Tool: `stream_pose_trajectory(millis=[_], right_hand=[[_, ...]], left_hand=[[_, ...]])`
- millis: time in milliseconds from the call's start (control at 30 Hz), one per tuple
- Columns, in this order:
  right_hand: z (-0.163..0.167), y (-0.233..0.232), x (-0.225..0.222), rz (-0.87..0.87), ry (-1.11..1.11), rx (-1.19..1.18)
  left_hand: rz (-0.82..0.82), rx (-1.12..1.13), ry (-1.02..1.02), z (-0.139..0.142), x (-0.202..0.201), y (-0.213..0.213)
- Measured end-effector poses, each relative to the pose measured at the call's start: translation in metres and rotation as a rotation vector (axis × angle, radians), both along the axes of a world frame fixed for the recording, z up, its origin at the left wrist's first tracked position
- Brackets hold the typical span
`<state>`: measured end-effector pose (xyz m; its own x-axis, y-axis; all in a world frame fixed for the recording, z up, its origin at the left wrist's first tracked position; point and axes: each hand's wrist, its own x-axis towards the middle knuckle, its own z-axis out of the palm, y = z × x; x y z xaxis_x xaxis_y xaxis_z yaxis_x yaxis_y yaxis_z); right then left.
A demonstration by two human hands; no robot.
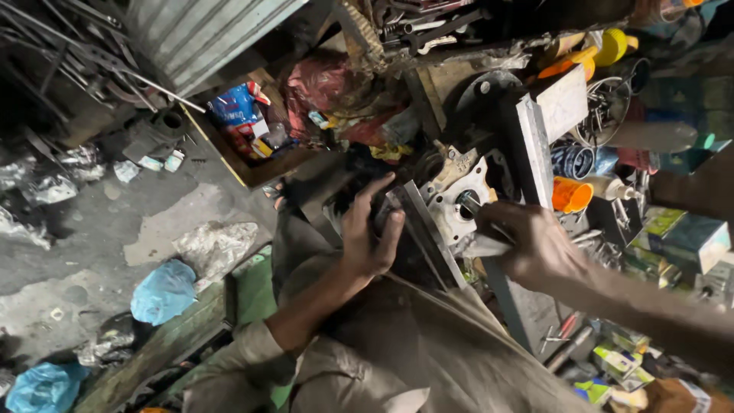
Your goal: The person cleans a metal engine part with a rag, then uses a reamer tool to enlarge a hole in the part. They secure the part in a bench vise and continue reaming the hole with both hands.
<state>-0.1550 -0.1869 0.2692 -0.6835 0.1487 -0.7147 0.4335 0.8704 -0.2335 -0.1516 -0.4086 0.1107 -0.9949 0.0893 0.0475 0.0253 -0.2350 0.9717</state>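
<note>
My left hand [371, 229] grips the dark side of a metal machine part [413, 210] held against my lap. A pale grey cast housing [459, 199] with a round bore sits on the front of that part. My right hand [527, 241] is closed around a metal tool [478, 218] whose tip goes into the bore. My khaki trousers [397, 344] fill the lower middle of the view.
A cluttered workbench [535, 130] at the right holds an orange cup [569, 195], tins, boxes and hand tools. A cardboard box [252, 138] of packets stands on the dirty concrete floor. Blue plastic bags [162, 291] and scrap lie at the left.
</note>
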Motion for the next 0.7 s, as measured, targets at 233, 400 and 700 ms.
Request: stream_pose_trajectory(millis=[233, 400, 700], right_hand=[[-0.011, -0.01, 0.022, -1.321, 0.088, -1.263], [0.019, 0.02, 0.033, -0.94, 0.036, -0.745], [0.095, 0.053, 0.003, 0.73, 0.763, 0.064]], left_hand=[[-0.063, -0.023, -0.145, 0.013, -0.007, -0.005], [0.195, -0.497, 0.274, 0.069, -0.025, -0.023], [-0.588, -0.792, 0.091, 0.158, 0.003, 0.023]])
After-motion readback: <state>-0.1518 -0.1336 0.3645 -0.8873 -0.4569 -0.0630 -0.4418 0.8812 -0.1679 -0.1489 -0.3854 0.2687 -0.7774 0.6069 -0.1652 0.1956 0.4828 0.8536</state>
